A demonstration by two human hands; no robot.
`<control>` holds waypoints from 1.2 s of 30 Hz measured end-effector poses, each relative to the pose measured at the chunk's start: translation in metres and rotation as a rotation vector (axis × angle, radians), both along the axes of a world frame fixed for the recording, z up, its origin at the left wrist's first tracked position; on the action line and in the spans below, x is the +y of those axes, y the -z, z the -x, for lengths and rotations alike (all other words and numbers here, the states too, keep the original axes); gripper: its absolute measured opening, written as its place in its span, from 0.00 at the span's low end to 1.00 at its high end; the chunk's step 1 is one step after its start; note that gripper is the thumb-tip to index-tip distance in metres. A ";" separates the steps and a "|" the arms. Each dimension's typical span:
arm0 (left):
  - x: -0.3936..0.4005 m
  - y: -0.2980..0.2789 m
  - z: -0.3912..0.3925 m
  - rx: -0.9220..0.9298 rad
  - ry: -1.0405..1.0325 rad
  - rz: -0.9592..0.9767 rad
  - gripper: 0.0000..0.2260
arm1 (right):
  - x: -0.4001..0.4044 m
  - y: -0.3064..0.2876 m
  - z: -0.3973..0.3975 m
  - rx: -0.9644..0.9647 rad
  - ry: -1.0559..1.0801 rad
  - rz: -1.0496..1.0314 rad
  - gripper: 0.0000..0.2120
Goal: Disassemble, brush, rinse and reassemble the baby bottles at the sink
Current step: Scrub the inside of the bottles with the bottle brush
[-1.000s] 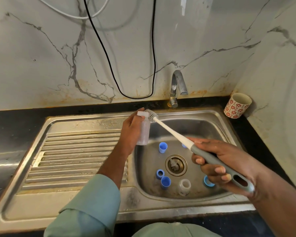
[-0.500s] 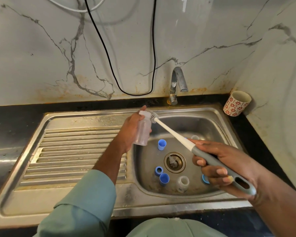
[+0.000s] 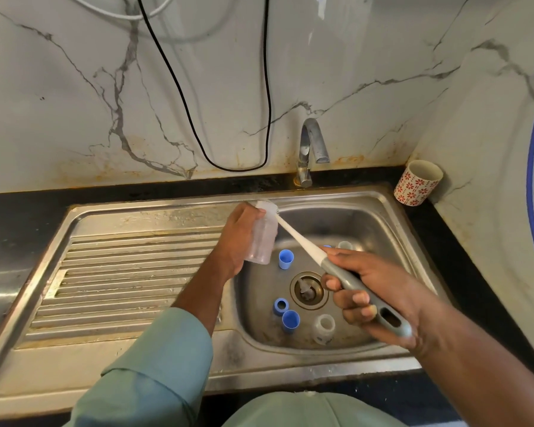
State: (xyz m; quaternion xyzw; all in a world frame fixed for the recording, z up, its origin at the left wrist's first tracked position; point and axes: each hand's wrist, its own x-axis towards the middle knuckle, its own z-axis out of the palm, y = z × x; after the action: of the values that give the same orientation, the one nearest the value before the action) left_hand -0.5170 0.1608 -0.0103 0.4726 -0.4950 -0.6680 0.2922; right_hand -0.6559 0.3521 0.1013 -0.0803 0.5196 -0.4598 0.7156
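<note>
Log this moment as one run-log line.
step: brushing | left hand: grips clear bottle | right hand: grips bottle brush, head in bottle mouth | tap: no water seen

A red-patterned cup point(image 3: 417, 184) stands in the counter corner; a black cable point(image 3: 179, 87) hangs, seemingly loose.

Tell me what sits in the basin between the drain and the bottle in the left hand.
One blue cap, standing upright, apart from drain and bottle, per the head view.

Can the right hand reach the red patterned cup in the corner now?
Probably not at once: the right hand grips the brush, whose head is at the bottle mouth. The way to the cup looks free.
</note>
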 end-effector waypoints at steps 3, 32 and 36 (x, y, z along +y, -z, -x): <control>0.000 -0.007 0.001 0.103 -0.081 -0.051 0.16 | 0.002 -0.003 0.000 -0.015 0.009 0.009 0.12; -0.019 -0.020 0.016 0.248 -0.548 -0.267 0.23 | -0.004 0.052 -0.021 1.272 -0.423 0.382 0.22; -0.016 -0.016 0.018 0.224 -0.575 -0.212 0.22 | -0.003 0.053 -0.016 1.272 -0.433 0.392 0.20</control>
State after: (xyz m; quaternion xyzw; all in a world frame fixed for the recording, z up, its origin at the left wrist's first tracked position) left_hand -0.5350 0.1451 0.0061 0.5442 -0.2339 -0.6539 0.4708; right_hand -0.6399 0.3494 0.0482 -0.5633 0.7173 -0.2557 0.3206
